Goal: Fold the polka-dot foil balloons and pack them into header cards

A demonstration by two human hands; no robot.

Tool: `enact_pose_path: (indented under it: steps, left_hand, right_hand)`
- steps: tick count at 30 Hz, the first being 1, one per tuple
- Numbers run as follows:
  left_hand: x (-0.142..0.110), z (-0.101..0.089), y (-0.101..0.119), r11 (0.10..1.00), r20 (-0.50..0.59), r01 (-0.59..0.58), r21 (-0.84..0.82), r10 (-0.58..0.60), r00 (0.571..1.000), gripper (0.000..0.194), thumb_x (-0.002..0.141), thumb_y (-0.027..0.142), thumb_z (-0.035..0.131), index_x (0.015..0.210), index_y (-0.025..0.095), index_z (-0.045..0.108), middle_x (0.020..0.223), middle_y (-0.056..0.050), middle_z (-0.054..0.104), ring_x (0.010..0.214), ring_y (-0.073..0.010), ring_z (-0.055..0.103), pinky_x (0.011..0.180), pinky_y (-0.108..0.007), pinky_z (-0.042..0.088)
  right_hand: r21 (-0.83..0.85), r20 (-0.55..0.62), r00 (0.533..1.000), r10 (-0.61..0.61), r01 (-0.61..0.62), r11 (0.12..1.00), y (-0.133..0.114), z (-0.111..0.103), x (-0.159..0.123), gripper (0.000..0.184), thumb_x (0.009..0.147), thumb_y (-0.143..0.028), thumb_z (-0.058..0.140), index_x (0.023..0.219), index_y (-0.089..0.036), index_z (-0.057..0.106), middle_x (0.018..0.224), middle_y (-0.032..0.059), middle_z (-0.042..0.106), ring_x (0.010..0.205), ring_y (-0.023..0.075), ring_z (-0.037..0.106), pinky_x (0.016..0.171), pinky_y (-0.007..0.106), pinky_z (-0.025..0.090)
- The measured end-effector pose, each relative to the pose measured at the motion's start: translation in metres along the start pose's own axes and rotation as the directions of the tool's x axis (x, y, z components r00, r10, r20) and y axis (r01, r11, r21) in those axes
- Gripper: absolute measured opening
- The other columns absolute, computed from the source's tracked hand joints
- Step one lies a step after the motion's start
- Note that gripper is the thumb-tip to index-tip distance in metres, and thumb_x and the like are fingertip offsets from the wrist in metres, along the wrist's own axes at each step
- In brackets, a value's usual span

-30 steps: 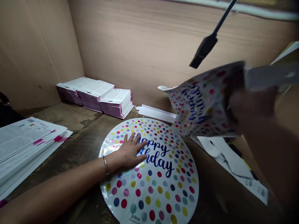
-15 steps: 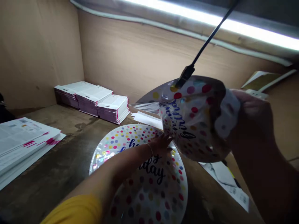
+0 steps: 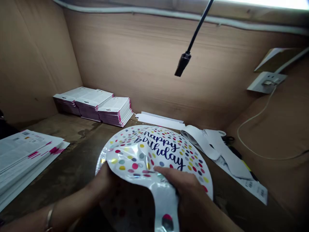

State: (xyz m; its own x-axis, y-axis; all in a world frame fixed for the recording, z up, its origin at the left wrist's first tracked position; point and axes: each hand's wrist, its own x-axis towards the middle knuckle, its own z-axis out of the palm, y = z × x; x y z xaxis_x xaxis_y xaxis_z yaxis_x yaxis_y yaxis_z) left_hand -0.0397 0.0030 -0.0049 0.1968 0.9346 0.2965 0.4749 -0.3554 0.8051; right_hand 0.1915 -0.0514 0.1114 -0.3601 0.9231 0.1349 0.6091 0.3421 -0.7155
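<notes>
Flat uninflated foil balloon (image 3: pixel 154 151), round, silvery white with multicolour polka dots, lies on the dark worktable (image 3: pixel 72 164) at centre frame; its neck tail runs toward 6 o'clock. A second dotted balloon shows in shadow beneath it. Dark blue script reads "happy Birthday". Left hand (image 3: pixel 105 180) at 8 o'clock of the balloon grips its edge, fingers tucked under the foil, so how tightly they curl is unclear. Right hand (image 3: pixel 183 182) at 5 o'clock lies on top, fingers extended flat, pressing the foil near the neck. Stacked pink-edged printed cards (image 3: pixel 94 104) at 10 o'clock, text too small to read.
</notes>
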Motion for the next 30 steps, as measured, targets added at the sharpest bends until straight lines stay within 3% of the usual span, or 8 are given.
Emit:
enact_pose_path:
  steps: [2,5,7,10,15,19,23,30]
  left_hand:
    - [-0.009,-0.027,-0.011,0.991,-0.195,0.086,0.104,-0.065,0.979,0.068,0.087,0.035,0.049,0.143,0.020,0.013,0.128,-0.018,0.051,0.109,-0.0321,0.057,0.081,-0.047,0.052]
    - [-0.009,-0.051,-0.014,0.907,-0.313,-0.087,0.413,0.231,0.921,0.058,0.082,0.023,0.056,0.136,0.023,0.032,0.135,-0.013,0.045,0.128,-0.0301,0.039,0.100,-0.048,0.040]
    - [-0.009,-0.058,-0.012,0.767,-0.046,-0.366,0.527,0.456,0.889,0.034,0.085,0.017,0.050,0.117,0.027,0.052,0.125,-0.005,0.056,0.127,-0.0252,0.041,0.109,-0.048,0.027]
    - [-0.010,-0.062,-0.012,0.677,0.293,-0.572,0.463,0.492,0.820,0.023,0.085,0.014,0.049,0.102,0.025,0.059,0.108,0.000,0.067,0.120,-0.0215,0.050,0.112,-0.046,0.018]
    - [-0.012,-0.056,-0.024,0.763,0.417,-0.504,0.404,0.337,0.844,0.026,0.083,0.012,0.047,0.105,0.020,0.056,0.114,-0.006,0.064,0.123,-0.0229,0.047,0.110,-0.045,0.022]
    - [-0.011,-0.051,-0.031,0.819,0.515,-0.459,0.344,0.245,0.822,0.027,0.080,0.011,0.049,0.105,0.019,0.057,0.112,-0.007,0.065,0.111,-0.0224,0.057,0.104,-0.042,0.035]
    - [-0.006,-0.060,-0.041,0.854,0.488,-0.409,0.321,0.221,0.844,0.035,0.081,0.014,0.051,0.114,0.022,0.058,0.127,-0.008,0.056,0.116,-0.0211,0.053,0.097,-0.033,0.043]
    - [0.016,-0.070,-0.050,0.937,0.487,-0.265,0.228,0.126,0.864,0.024,0.081,0.020,0.049,0.098,0.022,0.067,0.105,-0.003,0.068,0.101,-0.0189,0.060,0.091,-0.028,0.044]
  right_hand:
    - [-0.001,0.068,0.998,-0.009,0.009,1.000,0.007,0.023,-0.003,0.036,0.077,-0.023,0.059,0.113,-0.024,0.064,0.098,0.0027,0.071,0.085,0.0192,0.067,0.076,0.026,0.052]
    - [0.008,0.160,0.987,0.007,-0.008,1.000,0.010,0.042,-0.009,0.040,0.081,-0.023,0.054,0.120,-0.023,0.059,0.110,0.0056,0.068,0.098,0.0201,0.064,0.086,0.029,0.050]
    - [-0.014,0.206,0.978,-0.015,0.018,1.000,0.014,0.045,-0.019,0.052,0.079,-0.021,0.054,0.130,-0.023,0.050,0.122,0.0066,0.062,0.109,0.0205,0.059,0.094,0.031,0.046]
    - [-0.169,0.278,0.961,-0.003,0.052,0.984,0.034,0.038,-0.042,0.078,0.069,-0.014,0.056,0.143,-0.020,0.030,0.145,0.0088,0.037,0.131,0.0255,0.037,0.107,0.042,0.033]
    - [-0.450,0.227,0.959,0.170,-0.052,0.891,0.099,0.017,-0.069,0.074,0.070,-0.010,0.049,0.141,-0.023,0.034,0.149,0.0048,0.027,0.137,0.0260,0.022,0.111,0.050,0.025]
    - [-0.438,0.132,0.988,0.077,-0.012,0.899,0.139,0.008,-0.065,0.056,0.078,-0.015,0.048,0.133,-0.020,0.048,0.142,0.0073,0.041,0.134,0.0248,0.032,0.109,0.047,0.031]
    - [-0.385,0.093,0.995,0.028,0.010,0.923,0.150,0.001,-0.060,0.043,0.082,-0.022,0.049,0.124,-0.021,0.058,0.132,0.0095,0.053,0.125,0.0251,0.045,0.104,0.046,0.038]
    - [-0.314,0.068,0.992,0.105,-0.079,0.946,0.149,-0.013,-0.033,0.044,0.077,-0.027,0.054,0.120,-0.022,0.061,0.131,0.0093,0.054,0.118,0.0272,0.051,0.102,0.047,0.036]
